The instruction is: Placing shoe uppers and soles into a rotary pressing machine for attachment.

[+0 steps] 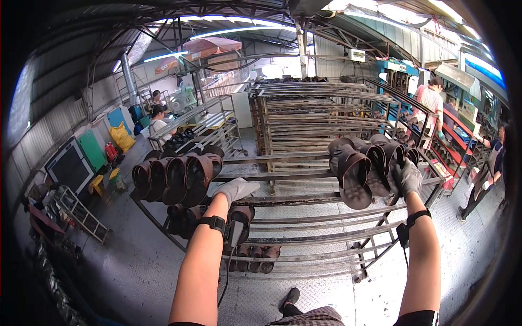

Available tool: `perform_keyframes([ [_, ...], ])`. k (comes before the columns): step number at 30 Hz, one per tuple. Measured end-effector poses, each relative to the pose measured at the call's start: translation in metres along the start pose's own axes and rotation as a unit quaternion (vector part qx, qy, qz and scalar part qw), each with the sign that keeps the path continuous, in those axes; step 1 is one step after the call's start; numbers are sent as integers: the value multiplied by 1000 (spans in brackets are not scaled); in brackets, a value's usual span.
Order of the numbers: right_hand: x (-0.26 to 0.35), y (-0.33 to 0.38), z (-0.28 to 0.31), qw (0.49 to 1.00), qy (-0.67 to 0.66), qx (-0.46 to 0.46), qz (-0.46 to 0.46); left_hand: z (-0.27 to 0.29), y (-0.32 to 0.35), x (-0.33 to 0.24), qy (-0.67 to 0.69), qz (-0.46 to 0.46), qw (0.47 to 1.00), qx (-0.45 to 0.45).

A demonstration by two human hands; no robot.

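My left hand (237, 189), in a grey glove, reaches over the metal rack (293, 201) with its fingers stretched out and nothing in them. Just left of it, several dark brown sandals (197, 176) stand in a row on the top bars. My right hand (410, 179), also gloved, is closed at the right end of another row of brown sandals (353, 179). Its fingers are against the outermost sandal (411, 156), and part of the grip is hidden. Lower tiers hold more sandals (258, 258), partly behind my left forearm.
Behind stands a larger tiered rack (321, 119). A red rack (454, 138) is at the right, near a person (432, 106) in a checked top and another person (489, 163). People sit at a bench (217, 119) at the far left. A yellow sack (121, 136) lies by the wall.
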State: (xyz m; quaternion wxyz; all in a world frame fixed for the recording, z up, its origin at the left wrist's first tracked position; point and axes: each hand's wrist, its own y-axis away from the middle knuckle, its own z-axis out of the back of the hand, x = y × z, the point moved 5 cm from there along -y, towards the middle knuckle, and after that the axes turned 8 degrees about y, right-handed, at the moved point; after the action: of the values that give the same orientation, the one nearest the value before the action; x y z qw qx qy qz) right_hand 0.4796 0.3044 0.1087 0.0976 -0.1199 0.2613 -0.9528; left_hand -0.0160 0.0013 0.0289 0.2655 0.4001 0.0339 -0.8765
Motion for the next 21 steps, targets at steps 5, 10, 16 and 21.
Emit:
perform_keyframes([
  [5, 1, -2, 2, 1000, 4, 2, -7, 2, 4, -6, -13, -12, 1000, -2],
  [10, 1, 0, 3, 1000, -11, -16, 8, 2, 2, -5, -8, -22, 1000, 9],
  [16, 1, -1, 2, 1000, -8, -10, 2, 3, 3, -3, -20, -5, 1000, 1],
  [21, -1, -2, -1, 1000, -5, -13, 0, 3, 12, -14, -23, -1, 1000, 18],
])
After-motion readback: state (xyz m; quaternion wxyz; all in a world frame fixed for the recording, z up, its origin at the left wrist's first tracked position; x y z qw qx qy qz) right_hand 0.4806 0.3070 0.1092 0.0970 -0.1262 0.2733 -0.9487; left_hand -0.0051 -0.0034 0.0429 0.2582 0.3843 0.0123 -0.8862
